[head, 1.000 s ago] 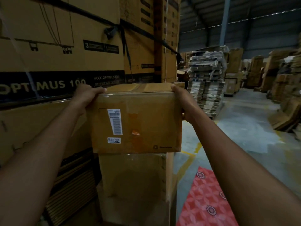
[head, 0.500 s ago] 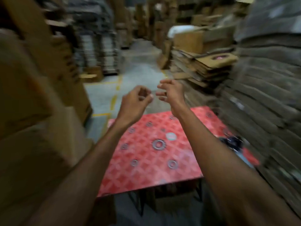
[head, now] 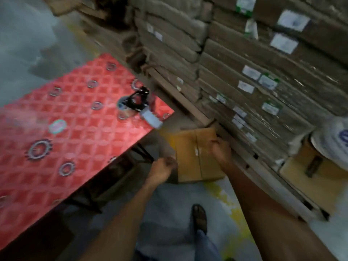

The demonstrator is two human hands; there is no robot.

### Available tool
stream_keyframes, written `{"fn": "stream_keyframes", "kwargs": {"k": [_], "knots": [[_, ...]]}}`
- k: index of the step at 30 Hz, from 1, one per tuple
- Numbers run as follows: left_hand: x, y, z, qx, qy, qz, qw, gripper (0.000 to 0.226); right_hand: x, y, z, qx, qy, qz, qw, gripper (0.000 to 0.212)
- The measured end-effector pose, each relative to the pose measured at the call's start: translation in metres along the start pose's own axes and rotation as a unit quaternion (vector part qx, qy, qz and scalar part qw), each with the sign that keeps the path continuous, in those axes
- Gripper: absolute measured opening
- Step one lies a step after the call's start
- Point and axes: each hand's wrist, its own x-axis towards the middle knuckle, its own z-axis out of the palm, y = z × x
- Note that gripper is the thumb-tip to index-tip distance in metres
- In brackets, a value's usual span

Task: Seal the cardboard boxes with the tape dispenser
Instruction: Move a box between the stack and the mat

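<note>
On the floor nearest, foot (head: 200, 216): one foot in a dark sandal, toes pointing up the picture, a blue trouser leg (head: 206, 245) below it.
Floor (head: 169, 213): grey concrete with smears of yellow paint running up toward the box.
Forearms: both bare, reaching forward and down from the lower edge, the left rising from bottom centre, the right from the bottom right corner.
Left hand (head: 162, 169): fingers curled in toward the palm, just at the near left edge of the box; motion blur hides whether they grip the cardboard or only close beside it.
Right hand (head: 221, 153): over the right side of the box top, back of the hand toward the camera, thumb pointing left across the flap; fingers hidden behind the hand, so I cannot tell whether they clamp the edge.
Cardboard box (head: 195, 157): standing on the floor between the table and the cardboard stack, flaps folded shut, centre seam running away from the camera; blurred.
Table (head: 66, 129): red diamond-patterned top with ring motifs, filling the left, dark legs showing under its right edge.
Tape dispenser (head: 135, 103): black-framed, lying on the table near its far right corner, well apart from both hands; a pale part pokes toward the table edge.
Cardboard stack (head: 244, 81): bundles of flattened boxes with white labels, piled high along the right.
Open carton (head: 316, 178): on the right, low beside the stack.
White sack (head: 335, 142): at the right edge, above the carton.
</note>
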Motion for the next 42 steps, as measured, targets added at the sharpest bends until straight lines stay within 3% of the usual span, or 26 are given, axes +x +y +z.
{"fn": "stream_keyframes", "kwargs": {"k": [3, 7, 11, 15, 18, 20, 23, 26, 29, 34, 38, 40, 42], "knots": [[0.073, -0.044, 0.068, -0.053, -0.035, -0.070, 0.995, 0.018, 0.062, 0.062, -0.023, -0.042, -0.014, 0.049, 0.998, 0.036], [0.167, -0.091, 0.132, -0.103, -0.033, -0.135, 0.985, 0.058, 0.160, 0.151, -0.030, -0.059, -0.029, 0.103, 0.993, 0.042], [0.262, -0.149, 0.182, -0.059, -0.045, -0.185, 0.980, 0.078, 0.254, 0.239, -0.018, -0.100, -0.048, 0.131, 0.985, 0.052], [0.341, -0.209, 0.226, 0.003, -0.010, -0.184, 0.983, 0.095, 0.326, 0.320, 0.002, -0.122, -0.058, 0.149, 0.980, 0.058], [0.384, -0.249, 0.249, -0.017, 0.012, -0.207, 0.978, 0.097, 0.373, 0.373, 0.019, -0.099, -0.054, 0.163, 0.980, 0.081], [0.405, -0.269, 0.261, -0.051, 0.031, -0.196, 0.979, 0.097, 0.395, 0.398, 0.030, -0.133, -0.056, 0.157, 0.977, 0.075], [0.419, -0.283, 0.269, -0.120, 0.062, -0.175, 0.975, 0.053, 0.409, 0.411, 0.041, -0.159, -0.054, 0.123, 0.978, 0.064], [0.417, -0.277, 0.264, -0.145, 0.051, -0.164, 0.974, 0.079, 0.402, 0.402, 0.034, -0.157, -0.047, 0.091, 0.982, 0.061], [0.397, -0.249, 0.243, -0.121, 0.087, -0.149, 0.978, 0.088, 0.372, 0.369, 0.010, -0.083, -0.049, 0.091, 0.991, 0.072], [0.330, -0.149, 0.199, -0.120, 0.069, -0.113, 0.984, 0.085, 0.299, 0.273, -0.056, -0.056, -0.045, 0.078, 0.994, 0.101], [0.256, -0.034, 0.149, -0.131, 0.095, -0.070, 0.984, 0.091, 0.222, 0.154, -0.119, -0.061, 0.000, 0.038, 0.997, 0.094], [0.214, 0.031, 0.122, -0.155, 0.109, -0.035, 0.981, 0.077, 0.184, 0.091, -0.153, -0.071, 0.021, 0.012, 0.997, 0.100], [0.172, 0.093, 0.093, -0.172, 0.110, 0.009, 0.979, 0.072, 0.146, 0.028, -0.186, -0.081, 0.031, -0.025, 0.996, 0.092]]}}
